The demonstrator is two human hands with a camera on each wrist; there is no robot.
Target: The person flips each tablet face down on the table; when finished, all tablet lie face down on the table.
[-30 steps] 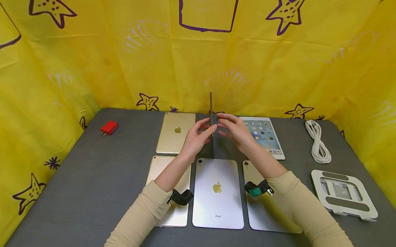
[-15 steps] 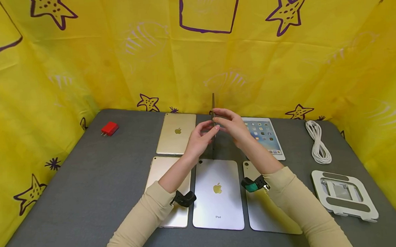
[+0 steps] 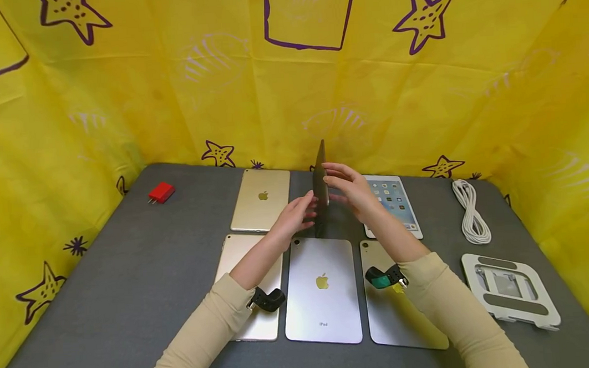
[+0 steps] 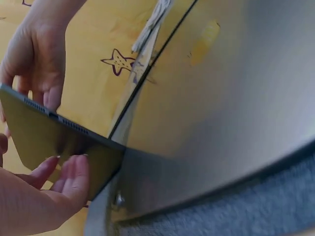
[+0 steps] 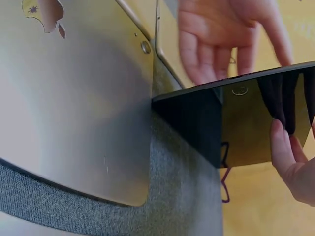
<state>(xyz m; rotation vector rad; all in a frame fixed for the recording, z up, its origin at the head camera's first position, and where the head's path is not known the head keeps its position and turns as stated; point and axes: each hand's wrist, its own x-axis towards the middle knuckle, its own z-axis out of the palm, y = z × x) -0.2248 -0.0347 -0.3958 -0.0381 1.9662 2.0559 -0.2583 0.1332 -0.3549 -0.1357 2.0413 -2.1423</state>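
Note:
A dark thin tablet (image 3: 320, 185) stands on edge between my hands, near the middle of the table. My left hand (image 3: 289, 218) lies at its left face, thumb and fingertips against it. On the other side, the fingers of my right hand (image 3: 356, 194) touch the right face. The right wrist view shows a round home button on that face of the tablet (image 5: 246, 118). In the left wrist view, the speaker holes and port run along the tablet's near edge (image 4: 54, 115). A silver iPad (image 3: 323, 302) lies back up just in front of it.
Gold-backed tablets (image 3: 262, 197) lie left; another back-up tablet (image 3: 396, 312) lies front right. A white tablet (image 3: 395, 201) with a lit screen is behind my right forearm. Rightward are a coiled white cable (image 3: 471, 211) and folding stand (image 3: 512, 286); a red charger (image 3: 161, 192) sits far left.
The standing tablet has turned from nearly edge-on, so its dark left face shows now, and its top has shifted slightly right. My left fingers now lie lower, towards its near edge.

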